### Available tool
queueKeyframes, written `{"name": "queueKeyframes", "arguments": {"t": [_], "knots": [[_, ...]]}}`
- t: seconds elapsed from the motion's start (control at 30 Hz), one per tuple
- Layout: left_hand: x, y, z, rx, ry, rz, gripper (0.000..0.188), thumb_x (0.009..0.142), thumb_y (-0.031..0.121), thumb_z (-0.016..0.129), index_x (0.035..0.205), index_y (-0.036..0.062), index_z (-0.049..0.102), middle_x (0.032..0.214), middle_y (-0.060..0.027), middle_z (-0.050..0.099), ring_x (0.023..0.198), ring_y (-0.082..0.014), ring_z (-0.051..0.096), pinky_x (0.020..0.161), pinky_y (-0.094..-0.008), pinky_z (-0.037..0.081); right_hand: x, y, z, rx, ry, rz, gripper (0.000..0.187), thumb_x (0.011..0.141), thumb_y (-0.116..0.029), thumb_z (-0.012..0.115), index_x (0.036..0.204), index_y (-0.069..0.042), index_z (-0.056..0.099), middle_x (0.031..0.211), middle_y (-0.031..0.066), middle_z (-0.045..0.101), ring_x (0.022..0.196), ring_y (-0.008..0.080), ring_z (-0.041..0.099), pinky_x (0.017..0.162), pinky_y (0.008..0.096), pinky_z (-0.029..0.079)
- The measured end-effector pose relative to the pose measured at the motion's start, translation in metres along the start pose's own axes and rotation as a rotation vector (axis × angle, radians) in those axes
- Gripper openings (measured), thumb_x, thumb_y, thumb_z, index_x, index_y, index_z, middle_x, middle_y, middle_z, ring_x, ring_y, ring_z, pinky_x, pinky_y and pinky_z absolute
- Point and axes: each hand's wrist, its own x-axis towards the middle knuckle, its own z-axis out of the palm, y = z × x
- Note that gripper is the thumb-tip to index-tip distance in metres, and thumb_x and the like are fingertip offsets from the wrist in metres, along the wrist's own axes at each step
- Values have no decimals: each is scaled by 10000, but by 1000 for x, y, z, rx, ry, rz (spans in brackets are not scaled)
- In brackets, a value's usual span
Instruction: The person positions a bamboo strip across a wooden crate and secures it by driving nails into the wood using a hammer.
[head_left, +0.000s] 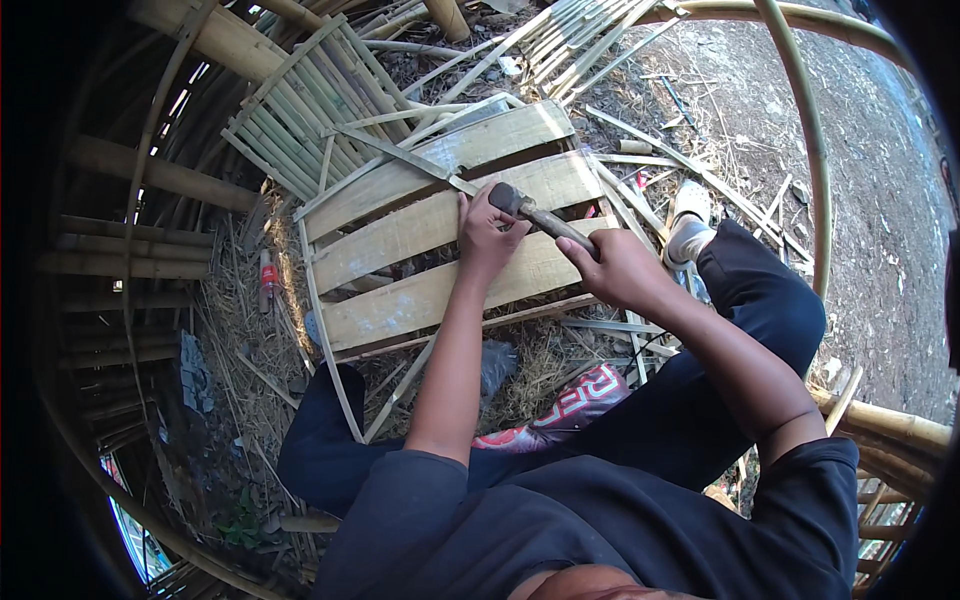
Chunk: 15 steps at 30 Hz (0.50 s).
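1. The hammer (540,216) is above the slatted wooden counter (400,305), its head just beside the left fingers.
2. The right hand (615,268) has its grip closed around the wooden handle.
3. The left hand (488,237) has curled fingers; I cannot tell what its grip has hold of.
4. A thin strip (398,153) runs from near that hand toward the upper left.
5. Beyond lies a bamboo panel (300,118).

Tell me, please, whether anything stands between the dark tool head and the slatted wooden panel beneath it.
Possibly the left hand, which is right beside the dark tool head and over the slatted wooden panel. This view does not show whether any of it lies directly underneath.
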Motion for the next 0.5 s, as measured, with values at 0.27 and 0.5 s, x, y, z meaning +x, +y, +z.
{"name": "queueKeyframes", "arguments": {"t": [0.27, 0.5], "knots": [[3, 8, -2, 4, -91, -57, 219, 769, 177, 848, 688, 68, 676, 1041, -81, 705, 1148, -282, 636, 1245, -614, 186, 3, 9, 2, 11, 36, -24, 665, 1010, -532, 606, 712, 61, 644, 546, 164, 551, 491, 254, 534, 529, 455, 426], [-1, -1, -4, -13, -43, -32, 207, 758, 189, 853, 708, 75, 688, 1108, -110, 712, 1180, -286, 632, 1244, -617, 191, -1, -1, -7, 42, 40, -133, 681, 1009, -548, 595, 717, 66, 648, 551, 171, 553, 497, 279, 550, 550, 475, 437]]}}
